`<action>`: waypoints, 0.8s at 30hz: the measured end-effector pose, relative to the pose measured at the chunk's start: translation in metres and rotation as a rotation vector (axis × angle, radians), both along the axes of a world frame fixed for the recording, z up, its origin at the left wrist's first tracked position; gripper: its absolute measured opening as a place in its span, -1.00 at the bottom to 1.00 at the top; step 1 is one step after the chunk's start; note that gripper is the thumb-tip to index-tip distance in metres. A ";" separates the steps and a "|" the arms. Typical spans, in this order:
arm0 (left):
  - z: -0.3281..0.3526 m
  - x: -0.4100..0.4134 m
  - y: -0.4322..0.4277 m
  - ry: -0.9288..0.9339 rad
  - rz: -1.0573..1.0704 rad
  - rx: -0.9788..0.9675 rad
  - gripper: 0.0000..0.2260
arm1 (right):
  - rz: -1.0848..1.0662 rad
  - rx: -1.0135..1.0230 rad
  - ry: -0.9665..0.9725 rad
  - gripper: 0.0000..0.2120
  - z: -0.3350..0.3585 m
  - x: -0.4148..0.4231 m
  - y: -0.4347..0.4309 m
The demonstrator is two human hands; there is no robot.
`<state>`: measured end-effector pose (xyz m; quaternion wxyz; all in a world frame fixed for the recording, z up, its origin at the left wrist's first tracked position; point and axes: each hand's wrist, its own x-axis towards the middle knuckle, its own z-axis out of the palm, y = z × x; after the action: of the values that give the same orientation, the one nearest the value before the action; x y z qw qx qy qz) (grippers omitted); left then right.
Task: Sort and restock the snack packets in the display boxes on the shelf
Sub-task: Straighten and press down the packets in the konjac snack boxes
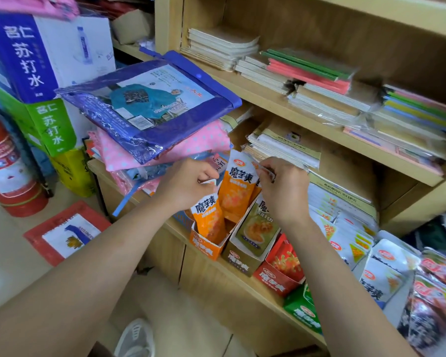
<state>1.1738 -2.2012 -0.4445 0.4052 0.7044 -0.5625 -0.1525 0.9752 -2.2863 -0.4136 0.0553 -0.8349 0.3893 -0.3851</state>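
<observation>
An orange display box (206,248) stands on the lower wooden shelf with orange snack packets upright in it. My left hand (188,182) pinches the top of the front orange packet (209,220) above that box. My right hand (281,189) pinches the top edge of a packet behind the taller orange packet (238,186); which packet it grips is partly hidden. Right of the orange box stands an olive-green box (242,261) with a green packet (258,226), then a red box (274,279) with red packets (286,258).
A green box (303,311) and loose white and red packets (381,274) lie along the shelf to the right. Bagged raincoats (150,109) are piled left of the boxes. Notebooks (309,73) fill the upper shelves. A fire extinguisher (8,171) and soda-water cartons (44,55) stand on the left.
</observation>
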 end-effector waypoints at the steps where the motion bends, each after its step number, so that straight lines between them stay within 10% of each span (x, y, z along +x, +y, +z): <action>1: 0.002 0.000 0.001 -0.008 -0.008 0.029 -0.77 | 0.038 -0.014 0.058 -0.80 -0.003 -0.001 -0.003; 9: 0.011 0.013 0.009 -0.030 -0.050 0.272 -0.92 | 0.092 0.122 0.131 -0.62 -0.005 -0.008 -0.010; 17: 0.011 -0.015 -0.005 -0.087 -0.005 -0.219 -0.87 | 0.155 0.334 0.013 -0.69 0.001 -0.018 -0.007; 24: -0.010 -0.043 -0.029 -0.152 -0.107 -0.260 -0.49 | 0.166 0.272 0.033 -0.84 -0.002 -0.013 -0.002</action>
<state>1.1312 -2.2300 -0.4543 0.4405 0.6246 -0.6431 -0.0460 0.9622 -2.2884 -0.4156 0.1931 -0.8553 0.3683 -0.3090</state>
